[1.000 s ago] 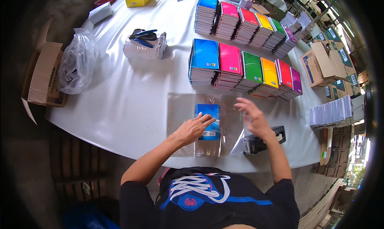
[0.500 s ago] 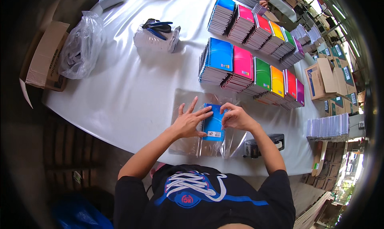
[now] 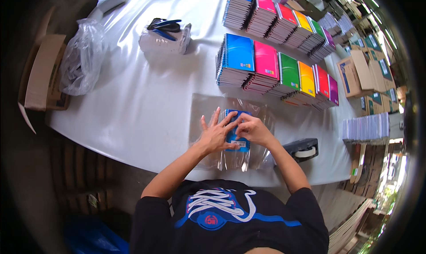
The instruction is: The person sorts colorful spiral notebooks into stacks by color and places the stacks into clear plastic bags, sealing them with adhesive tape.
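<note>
A small blue spiral notebook (image 3: 243,145) lies back up on a sheet of clear plastic film (image 3: 202,110) near the table's front edge. My left hand (image 3: 215,135) is spread open, its fingertips and thumb pressing on the notebook's left part. My right hand (image 3: 254,130) is closed in a pinch over the notebook's right half, close to the left fingers. What its fingertips grip, if anything, is hidden. The film sticks out around the notebook, wrinkled on the right. A black tape dispenser (image 3: 306,144) with a pale roll stands beside my right forearm.
Two rows of notebook stacks (image 3: 266,67) in several colours stand at the back right. Pliers (image 3: 165,29) rest on a wrapped bundle (image 3: 155,45). A clear plastic bag (image 3: 82,61) and an open carton (image 3: 42,79) sit left. Cartons (image 3: 355,79) and more notebooks (image 3: 366,127) are far right.
My right hand has moved left from the notebook's right edge to over its middle, fingers pinched. My left hand stays spread on the notebook. The whole view has shifted slightly.
</note>
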Tool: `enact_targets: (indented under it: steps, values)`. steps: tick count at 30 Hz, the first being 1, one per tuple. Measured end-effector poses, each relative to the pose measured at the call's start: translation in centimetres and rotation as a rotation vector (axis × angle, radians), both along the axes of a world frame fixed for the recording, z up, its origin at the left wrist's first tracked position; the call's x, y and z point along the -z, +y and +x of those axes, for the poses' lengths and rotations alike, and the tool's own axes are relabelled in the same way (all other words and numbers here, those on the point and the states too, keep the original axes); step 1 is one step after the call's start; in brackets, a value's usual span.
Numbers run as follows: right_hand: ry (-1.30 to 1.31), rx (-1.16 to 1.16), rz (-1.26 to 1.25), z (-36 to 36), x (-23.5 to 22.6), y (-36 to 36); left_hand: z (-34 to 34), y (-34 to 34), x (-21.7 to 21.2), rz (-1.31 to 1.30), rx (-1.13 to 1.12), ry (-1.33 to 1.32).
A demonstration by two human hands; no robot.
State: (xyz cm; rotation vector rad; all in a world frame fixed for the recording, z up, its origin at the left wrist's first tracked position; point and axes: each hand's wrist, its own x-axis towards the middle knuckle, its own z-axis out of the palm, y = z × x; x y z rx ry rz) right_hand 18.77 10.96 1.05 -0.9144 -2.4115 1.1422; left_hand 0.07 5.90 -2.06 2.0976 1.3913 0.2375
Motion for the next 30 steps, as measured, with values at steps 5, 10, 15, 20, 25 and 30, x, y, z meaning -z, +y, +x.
enact_targets:
  steps: [5, 10, 15, 20, 25, 30]
  values:
    - [-0.099, 0.154, 0.152, -1.7, -1.3, -2.0, 0.3, -0.6, 2.2, -0.047, -0.122, -0.648]
    - [-0.196, 0.231, 0.206, -2.4, -2.1, -2.9, -0.3, 0.2, 4.0, 0.084, -0.222, -0.851]
    - [-0.363, 0.307, 0.273, -3.1, -3.3, -3.2, -1.4, 1.8, 2.7, 0.278, -0.024, -0.147]
    - [-0.125, 0.941, 0.487, -0.6, -3.4, -7.3, -2.2, 3.5, -0.4, -0.063, -0.025, -0.217]
    - [0.013, 1.982, 0.181, 8.6, 2.4, -17.5, -1.5, 3.2, 0.4, -0.056, -0.01, -0.359]
    - [0.606, 1.96, -0.514, 8.1, 0.9, -15.0, -1.8, 3.4, 0.4, -0.145, -0.044, -0.397]
